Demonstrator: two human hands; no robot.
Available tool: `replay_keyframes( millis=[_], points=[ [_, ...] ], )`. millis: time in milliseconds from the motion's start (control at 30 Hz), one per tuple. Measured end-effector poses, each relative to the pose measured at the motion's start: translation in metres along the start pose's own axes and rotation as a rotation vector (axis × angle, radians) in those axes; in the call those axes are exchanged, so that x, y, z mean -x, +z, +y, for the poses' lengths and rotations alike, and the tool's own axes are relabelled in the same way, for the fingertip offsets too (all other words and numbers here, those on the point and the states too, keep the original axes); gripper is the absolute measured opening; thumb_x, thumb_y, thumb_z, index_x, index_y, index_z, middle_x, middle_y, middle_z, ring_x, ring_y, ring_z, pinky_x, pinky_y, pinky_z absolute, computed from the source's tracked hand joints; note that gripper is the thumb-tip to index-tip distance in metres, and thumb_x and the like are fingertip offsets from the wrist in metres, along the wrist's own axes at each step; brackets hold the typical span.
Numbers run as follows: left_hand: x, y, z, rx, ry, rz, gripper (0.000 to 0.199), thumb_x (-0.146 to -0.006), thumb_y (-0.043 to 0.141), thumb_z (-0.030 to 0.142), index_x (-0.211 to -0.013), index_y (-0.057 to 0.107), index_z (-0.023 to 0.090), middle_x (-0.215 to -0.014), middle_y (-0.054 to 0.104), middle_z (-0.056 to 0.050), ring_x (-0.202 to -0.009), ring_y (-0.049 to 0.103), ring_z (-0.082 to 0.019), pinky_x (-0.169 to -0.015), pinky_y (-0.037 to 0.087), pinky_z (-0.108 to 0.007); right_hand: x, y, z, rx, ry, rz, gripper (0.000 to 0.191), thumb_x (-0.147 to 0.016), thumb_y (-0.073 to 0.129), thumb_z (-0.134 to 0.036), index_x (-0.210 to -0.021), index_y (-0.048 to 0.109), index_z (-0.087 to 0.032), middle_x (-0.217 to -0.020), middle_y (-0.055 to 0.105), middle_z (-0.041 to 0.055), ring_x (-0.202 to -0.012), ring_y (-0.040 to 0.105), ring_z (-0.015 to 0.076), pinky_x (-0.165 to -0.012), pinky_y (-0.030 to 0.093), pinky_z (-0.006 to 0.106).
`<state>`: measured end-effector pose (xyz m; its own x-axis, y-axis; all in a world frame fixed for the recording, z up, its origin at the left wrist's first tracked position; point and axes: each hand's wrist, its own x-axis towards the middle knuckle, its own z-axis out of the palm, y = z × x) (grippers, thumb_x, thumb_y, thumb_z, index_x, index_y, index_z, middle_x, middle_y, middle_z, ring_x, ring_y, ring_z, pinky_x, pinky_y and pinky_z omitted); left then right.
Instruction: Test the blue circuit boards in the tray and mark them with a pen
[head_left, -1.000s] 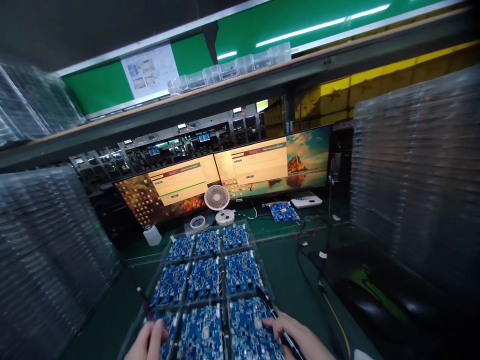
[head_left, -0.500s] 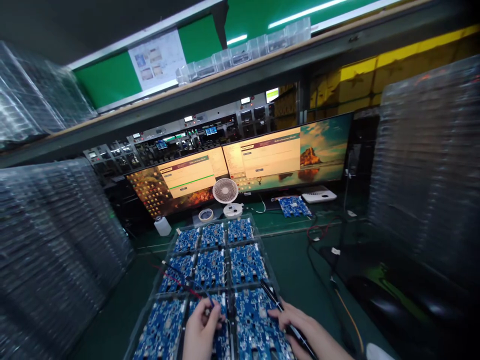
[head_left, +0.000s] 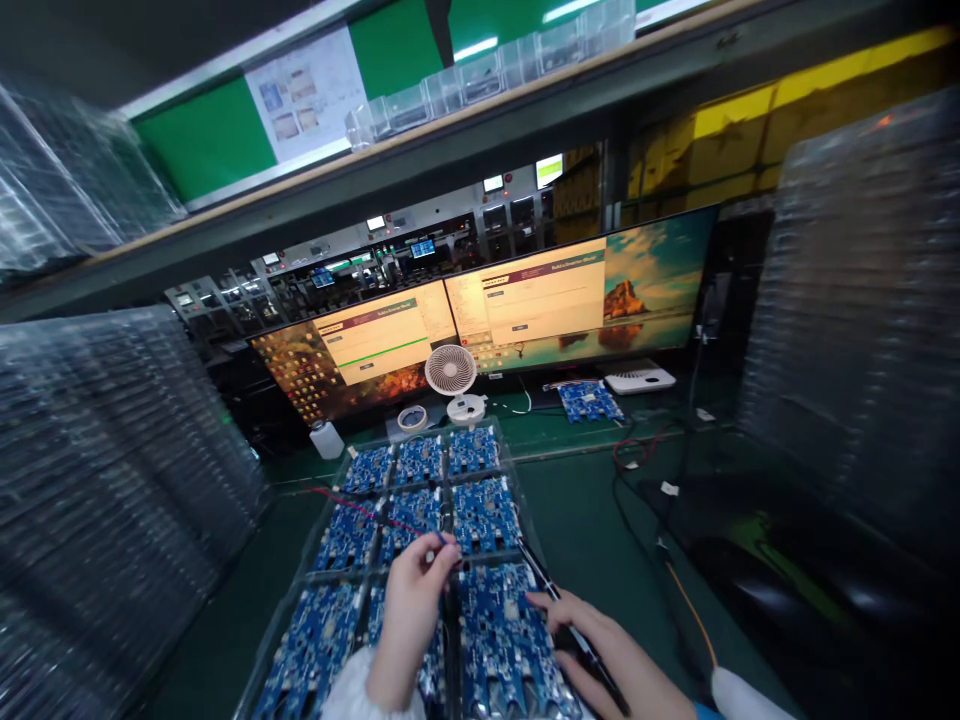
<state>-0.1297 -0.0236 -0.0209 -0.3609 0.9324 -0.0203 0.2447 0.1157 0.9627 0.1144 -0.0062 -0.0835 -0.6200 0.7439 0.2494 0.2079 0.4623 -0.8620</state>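
My left hand [head_left: 415, 600] pinches the end of a thin red-and-dark cable [head_left: 358, 507] above the middle of a clear plastic tray [head_left: 294, 583]. The cable trails away to the upper left across the boards. In rows in the tray lie several blue circuit boards [head_left: 489, 513]. My right hand [head_left: 611, 650] grips a slim black pen-like tool [head_left: 541, 578], whose tip points up and left over the right-hand column. The fingers of that hand are close to the near right board [head_left: 504, 625]; whether they touch it I cannot tell.
Tall stacks of clear trays flank the bench, left [head_left: 112, 480] and right [head_left: 862, 300]. At the back stand two monitors [head_left: 555, 300], a small white fan [head_left: 451, 372], a tape roll [head_left: 412, 419], a white bottle [head_left: 327, 440] and another blue board [head_left: 589, 401]. Loose cables [head_left: 637, 500] lie on the right.
My left hand has moved up and away from the near middle board, with the cable in its fingers. My right hand keeps the black tool and has shifted only slightly.
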Motion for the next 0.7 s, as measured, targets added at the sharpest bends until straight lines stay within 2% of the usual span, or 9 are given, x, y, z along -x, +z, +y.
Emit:
replay_keyframes(
  millis=[67,167,267,333,467,700],
  points=[
    [-0.018,0.009,0.006,-0.034,0.064,-0.051,0.041,-0.074,0.057,0.055,-0.083,0.062,0.015,-0.089,0.066,-0.008,-0.076,0.062,-0.020,-0.060,0.041,-0.026,-0.003,0.001,0.004,0.006,0.013,-0.008,0.024,-0.087,0.044,-0.030,-0.109,0.050,-0.023,-0.141,0.042,0.0130,-0.133,0.036,0.0218,-0.112,0.029,0.042],
    [-0.048,0.018,0.003,-0.172,0.140,-0.074,0.034,-0.076,0.053,0.050,-0.072,0.058,0.016,-0.084,0.067,-0.007,-0.073,0.062,-0.019,-0.067,0.043,-0.028,-0.011,0.004,0.014,-0.015,0.134,0.019,0.039,-0.078,0.051,-0.029,-0.115,0.042,-0.022,-0.150,0.026,0.0143,-0.139,0.024,0.0217,-0.115,0.022,0.044],
    [-0.071,0.021,-0.008,-0.246,0.154,-0.092,0.029,-0.072,0.054,0.045,-0.066,0.056,0.017,-0.088,0.068,-0.007,-0.073,0.061,-0.019,-0.071,0.044,-0.030,-0.018,0.007,0.019,-0.171,0.235,0.035,0.048,-0.069,0.055,-0.027,-0.113,0.036,-0.022,-0.150,0.024,0.0163,-0.139,0.024,0.0220,-0.116,0.018,0.044],
    [-0.078,0.021,-0.015,-0.269,0.164,-0.112,0.026,-0.071,0.054,0.042,-0.066,0.058,0.017,-0.091,0.069,-0.007,-0.075,0.061,-0.019,-0.072,0.044,-0.029,-0.022,0.010,0.018,-0.250,0.228,0.029,0.047,-0.066,0.055,-0.025,-0.108,0.035,-0.023,-0.149,0.027,0.0159,-0.139,0.025,0.0208,-0.115,0.019,0.040],
    [-0.083,0.022,-0.026,-0.339,0.189,-0.122,0.021,-0.074,0.054,0.036,-0.072,0.062,0.018,-0.072,0.066,-0.003,-0.069,0.059,-0.018,-0.070,0.042,-0.028,-0.029,0.021,0.014,-0.313,0.190,0.038,0.041,-0.064,0.054,-0.024,-0.100,0.034,-0.024,-0.150,0.026,0.0147,-0.137,0.028,0.0202,-0.112,0.027,0.034],
    [-0.095,0.023,-0.039,-0.431,0.255,-0.155,0.018,-0.079,0.053,0.031,-0.069,0.062,0.019,-0.080,0.068,-0.003,-0.078,0.060,-0.018,-0.076,0.041,-0.028,-0.036,0.031,0.016,-0.335,0.137,0.020,0.041,-0.065,0.055,-0.022,-0.099,0.033,-0.023,-0.148,0.027,0.0191,-0.136,0.030,0.0238,-0.110,0.031,0.040]
  ],
)
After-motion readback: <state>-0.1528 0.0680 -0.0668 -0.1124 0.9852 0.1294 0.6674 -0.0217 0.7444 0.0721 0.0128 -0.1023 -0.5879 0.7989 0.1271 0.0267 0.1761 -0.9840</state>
